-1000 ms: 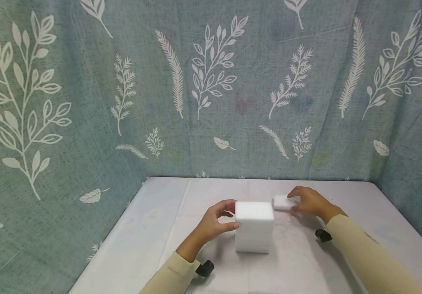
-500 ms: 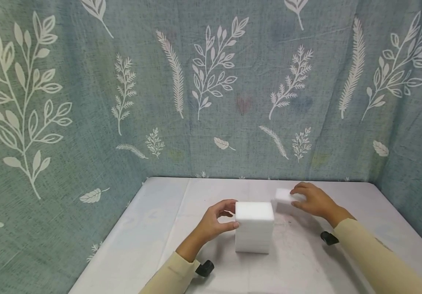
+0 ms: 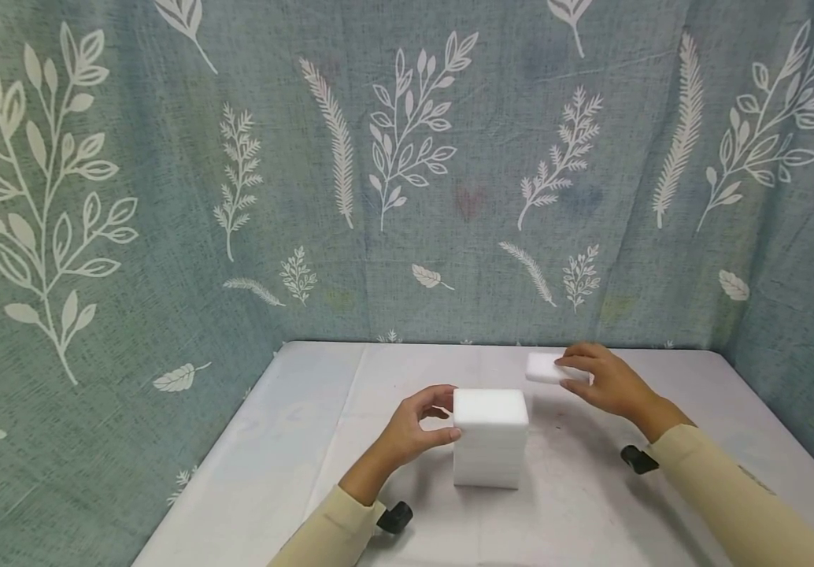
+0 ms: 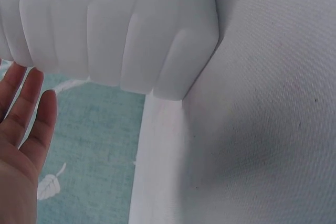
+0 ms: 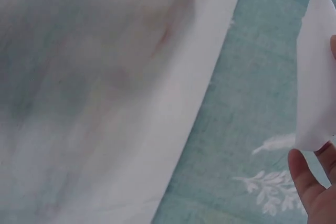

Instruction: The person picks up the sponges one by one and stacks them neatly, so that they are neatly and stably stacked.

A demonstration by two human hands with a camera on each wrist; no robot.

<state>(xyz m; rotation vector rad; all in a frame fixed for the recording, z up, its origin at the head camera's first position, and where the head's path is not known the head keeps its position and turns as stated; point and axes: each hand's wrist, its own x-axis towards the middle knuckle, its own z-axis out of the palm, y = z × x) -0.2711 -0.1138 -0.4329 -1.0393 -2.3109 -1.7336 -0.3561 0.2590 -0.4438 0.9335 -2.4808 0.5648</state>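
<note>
A stack of white sponges point(image 3: 490, 453) stands on the white table, its layers showing as thick blocks with soft edges in the left wrist view. My left hand point(image 3: 407, 433) holds the upper left side of the stack, thumb at the front and fingers toward the back. Right of and behind the stack, my right hand point(image 3: 608, 379) grips a single white sponge point(image 3: 543, 368) by its right end, raised above the tabletop. In the right wrist view this sponge point(image 5: 315, 77) hangs at the right edge, partly cut off, with fingertips against it.
The white-covered table point(image 3: 294, 441) ends at a blue-green leaf-print curtain point(image 3: 393, 299) behind and at both sides. A black wrist strap piece point(image 3: 396, 517) juts out under the left sleeve, another black piece point(image 3: 638, 459) under the right.
My right hand has lifted the single sponge up off the table and carried it slightly farther back. The left hand and the stack have kept their places.
</note>
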